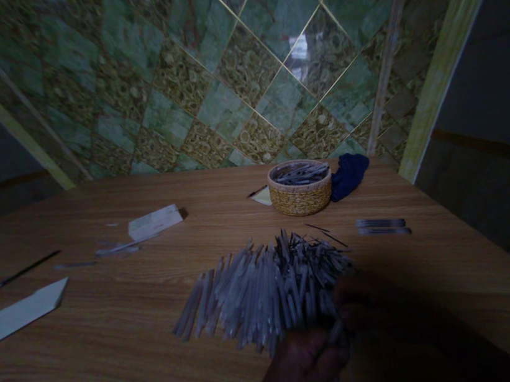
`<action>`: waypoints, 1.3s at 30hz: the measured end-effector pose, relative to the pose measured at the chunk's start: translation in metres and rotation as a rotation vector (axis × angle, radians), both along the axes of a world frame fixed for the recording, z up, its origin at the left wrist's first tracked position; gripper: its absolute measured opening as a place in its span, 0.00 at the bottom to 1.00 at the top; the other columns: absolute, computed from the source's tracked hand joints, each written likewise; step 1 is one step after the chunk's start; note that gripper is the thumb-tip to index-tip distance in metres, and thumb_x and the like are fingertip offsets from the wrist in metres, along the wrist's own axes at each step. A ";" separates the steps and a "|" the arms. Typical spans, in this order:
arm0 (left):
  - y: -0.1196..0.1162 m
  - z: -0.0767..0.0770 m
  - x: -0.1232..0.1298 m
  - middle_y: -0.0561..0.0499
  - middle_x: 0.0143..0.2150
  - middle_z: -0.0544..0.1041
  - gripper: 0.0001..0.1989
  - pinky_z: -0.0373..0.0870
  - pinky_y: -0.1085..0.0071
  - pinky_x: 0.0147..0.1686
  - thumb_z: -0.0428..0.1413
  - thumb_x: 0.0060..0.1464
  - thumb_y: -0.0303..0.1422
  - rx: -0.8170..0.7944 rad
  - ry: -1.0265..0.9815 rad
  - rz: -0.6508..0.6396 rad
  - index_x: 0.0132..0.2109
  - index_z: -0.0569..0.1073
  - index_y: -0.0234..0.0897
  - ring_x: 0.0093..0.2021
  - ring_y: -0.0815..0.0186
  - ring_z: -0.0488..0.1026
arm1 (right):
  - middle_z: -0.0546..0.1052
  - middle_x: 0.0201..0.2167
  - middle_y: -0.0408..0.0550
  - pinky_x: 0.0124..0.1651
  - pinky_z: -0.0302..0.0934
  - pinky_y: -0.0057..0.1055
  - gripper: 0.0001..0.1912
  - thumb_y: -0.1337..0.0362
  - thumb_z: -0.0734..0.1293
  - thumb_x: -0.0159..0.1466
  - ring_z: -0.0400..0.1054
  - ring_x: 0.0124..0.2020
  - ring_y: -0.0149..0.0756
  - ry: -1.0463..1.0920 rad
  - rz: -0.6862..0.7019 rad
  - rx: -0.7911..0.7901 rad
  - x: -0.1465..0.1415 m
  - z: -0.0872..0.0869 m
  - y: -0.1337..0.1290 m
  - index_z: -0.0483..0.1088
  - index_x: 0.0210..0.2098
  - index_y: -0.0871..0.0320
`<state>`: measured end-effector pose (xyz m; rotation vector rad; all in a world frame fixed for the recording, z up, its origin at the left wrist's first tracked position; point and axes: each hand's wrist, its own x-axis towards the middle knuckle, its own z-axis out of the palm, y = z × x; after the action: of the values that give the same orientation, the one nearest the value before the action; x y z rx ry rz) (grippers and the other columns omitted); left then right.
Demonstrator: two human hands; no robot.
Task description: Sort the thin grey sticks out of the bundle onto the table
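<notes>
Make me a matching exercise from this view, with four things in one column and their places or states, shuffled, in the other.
1. Woven basket
2. Dark blue cloth
3. Heap of slim translucent sticks
4. Thin black stick

A. At the far left, just beyond a pale pointed strip
B. Filled with slim greyish pieces
C. Nearest to the left hand and right hand
D. Immediately right of the basket

Pairs: 1-B, 2-D, 3-C, 4-A

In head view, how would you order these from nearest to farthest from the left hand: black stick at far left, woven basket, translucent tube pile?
1. Translucent tube pile: directly ahead of the left hand.
2. Woven basket: beyond the pile.
3. Black stick: far left.
</notes>
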<state>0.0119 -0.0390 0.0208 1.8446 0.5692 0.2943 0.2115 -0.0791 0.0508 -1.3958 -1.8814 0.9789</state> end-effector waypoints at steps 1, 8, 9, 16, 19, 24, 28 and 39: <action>0.000 -0.001 0.000 0.58 0.22 0.59 0.15 0.53 0.76 0.23 0.46 0.58 0.38 0.000 0.007 0.000 0.26 0.64 0.36 0.25 0.72 0.58 | 0.66 0.22 0.38 0.27 0.51 0.23 0.06 0.64 0.61 0.58 0.59 0.24 0.27 -0.010 -0.002 0.004 0.000 0.000 0.000 0.65 0.27 0.58; -0.002 -0.006 -0.004 0.60 0.18 0.55 0.17 0.47 0.77 0.18 0.47 0.59 0.39 -0.156 -0.034 0.013 0.26 0.69 0.35 0.19 0.74 0.52 | 0.70 0.24 0.40 0.30 0.55 0.23 0.07 0.61 0.64 0.59 0.64 0.27 0.29 0.002 0.035 -0.008 0.001 0.004 -0.002 0.69 0.28 0.59; -0.002 -0.006 -0.004 0.60 0.18 0.55 0.17 0.47 0.76 0.18 0.47 0.59 0.38 -0.161 -0.033 0.015 0.26 0.69 0.34 0.19 0.74 0.51 | 0.70 0.24 0.41 0.30 0.55 0.23 0.09 0.60 0.64 0.58 0.64 0.27 0.29 0.000 0.037 -0.017 0.001 0.005 -0.003 0.70 0.28 0.59; -0.002 -0.003 -0.003 0.59 0.22 0.54 0.17 0.49 0.75 0.21 0.45 0.59 0.40 -0.058 -0.015 -0.016 0.25 0.62 0.37 0.23 0.72 0.52 | 0.68 0.22 0.41 0.28 0.52 0.24 0.09 0.61 0.61 0.59 0.62 0.26 0.29 -0.057 0.020 0.006 0.000 0.008 -0.005 0.68 0.26 0.59; -0.003 -0.001 -0.002 0.58 0.24 0.55 0.15 0.50 0.74 0.23 0.44 0.59 0.37 0.046 -0.003 -0.017 0.26 0.60 0.37 0.25 0.71 0.54 | 0.66 0.22 0.40 0.28 0.51 0.23 0.10 0.61 0.60 0.59 0.60 0.25 0.28 -0.059 0.047 0.025 0.001 0.005 -0.003 0.66 0.26 0.59; -0.004 0.001 0.001 0.58 0.26 0.59 0.13 0.55 0.76 0.26 0.44 0.61 0.34 0.186 0.037 -0.003 0.29 0.65 0.37 0.28 0.71 0.58 | 0.62 0.20 0.39 0.26 0.48 0.23 0.11 0.61 0.59 0.59 0.57 0.23 0.27 -0.087 0.033 0.027 0.000 0.003 -0.001 0.62 0.23 0.58; -0.004 -0.001 0.002 0.54 0.28 0.69 0.12 0.60 0.76 0.28 0.46 0.59 0.33 0.304 0.093 0.009 0.34 0.71 0.35 0.29 0.70 0.65 | 0.61 0.19 0.38 0.25 0.46 0.24 0.14 0.59 0.58 0.60 0.55 0.22 0.27 -0.178 0.008 0.039 -0.002 -0.004 0.002 0.59 0.21 0.58; -0.004 -0.004 0.003 0.53 0.27 0.73 0.12 0.62 0.78 0.27 0.46 0.59 0.31 0.398 0.132 0.058 0.34 0.73 0.36 0.27 0.70 0.68 | 0.56 0.16 0.38 0.21 0.44 0.24 0.20 0.54 0.55 0.61 0.51 0.19 0.26 -0.128 -0.052 -0.082 0.000 -0.010 0.004 0.55 0.17 0.58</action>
<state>0.0148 -0.0428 0.0173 2.2457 0.6936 0.3452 0.2113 -0.0746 0.0405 -1.5808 -1.9052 0.9710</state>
